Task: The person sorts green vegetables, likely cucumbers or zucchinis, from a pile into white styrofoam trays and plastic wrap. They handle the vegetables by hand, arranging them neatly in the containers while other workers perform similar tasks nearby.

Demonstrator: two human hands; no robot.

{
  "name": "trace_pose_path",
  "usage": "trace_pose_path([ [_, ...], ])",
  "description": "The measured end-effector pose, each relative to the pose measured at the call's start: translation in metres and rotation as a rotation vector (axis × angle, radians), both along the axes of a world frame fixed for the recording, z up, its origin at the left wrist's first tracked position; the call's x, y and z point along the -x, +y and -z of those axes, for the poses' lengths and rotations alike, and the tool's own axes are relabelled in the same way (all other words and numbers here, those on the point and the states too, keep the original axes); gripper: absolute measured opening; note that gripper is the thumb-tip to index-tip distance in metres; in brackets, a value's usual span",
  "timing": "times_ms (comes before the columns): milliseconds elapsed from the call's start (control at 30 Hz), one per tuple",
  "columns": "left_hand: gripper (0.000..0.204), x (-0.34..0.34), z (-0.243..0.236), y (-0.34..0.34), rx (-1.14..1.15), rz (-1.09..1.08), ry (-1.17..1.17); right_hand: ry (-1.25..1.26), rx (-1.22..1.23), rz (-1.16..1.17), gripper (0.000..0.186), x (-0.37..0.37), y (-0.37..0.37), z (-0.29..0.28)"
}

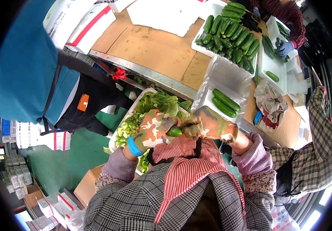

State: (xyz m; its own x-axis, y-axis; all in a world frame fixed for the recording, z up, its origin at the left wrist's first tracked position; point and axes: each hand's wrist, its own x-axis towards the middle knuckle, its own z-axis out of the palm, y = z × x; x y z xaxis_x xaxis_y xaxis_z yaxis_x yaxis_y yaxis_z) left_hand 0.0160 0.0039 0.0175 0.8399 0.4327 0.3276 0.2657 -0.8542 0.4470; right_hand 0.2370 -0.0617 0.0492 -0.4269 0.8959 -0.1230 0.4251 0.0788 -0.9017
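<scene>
My left hand, in a camouflage glove with a blue band at the wrist, is wrapped round a cucumber; only its dark green end shows. Close by on the right is my right hand, in a matching glove, its fingers closed near that end. Whatever they pinch, if anything, is hidden. Just beyond, a clear plastic box with its lid up holds two cucumbers side by side. Below my hands, a white bin is full of leafy green trimmings.
A white tray heaped with cucumbers stands on the cardboard-covered table. A crumpled plastic bag lies at its right. Co-workers stand left and right; one's blue-gloved hand is over another white tray.
</scene>
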Motion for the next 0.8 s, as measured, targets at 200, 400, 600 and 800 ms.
trace_pose_path([
  [200, 0.03, 0.003, 0.008, 0.002, 0.006, 0.004, -0.043, -0.12, -0.129, 0.075, 0.03, 0.006, -0.001, 0.002],
  [400, 0.043, 0.006, 0.02, 0.0, 0.045, 0.047, 0.05, 0.055, -0.328, 0.206, 0.046, 0.024, 0.002, 0.001],
  [600, 0.043, 0.014, 0.052, -0.035, 0.919, 0.111, -0.209, 0.147, -0.204, -0.031, 0.074, 0.049, 0.019, 0.0],
  [800, 0.05, 0.019, 0.021, 0.009, 1.529, -0.04, -0.636, -0.095, -0.512, 0.08, 0.069, 0.048, -0.018, 0.025],
])
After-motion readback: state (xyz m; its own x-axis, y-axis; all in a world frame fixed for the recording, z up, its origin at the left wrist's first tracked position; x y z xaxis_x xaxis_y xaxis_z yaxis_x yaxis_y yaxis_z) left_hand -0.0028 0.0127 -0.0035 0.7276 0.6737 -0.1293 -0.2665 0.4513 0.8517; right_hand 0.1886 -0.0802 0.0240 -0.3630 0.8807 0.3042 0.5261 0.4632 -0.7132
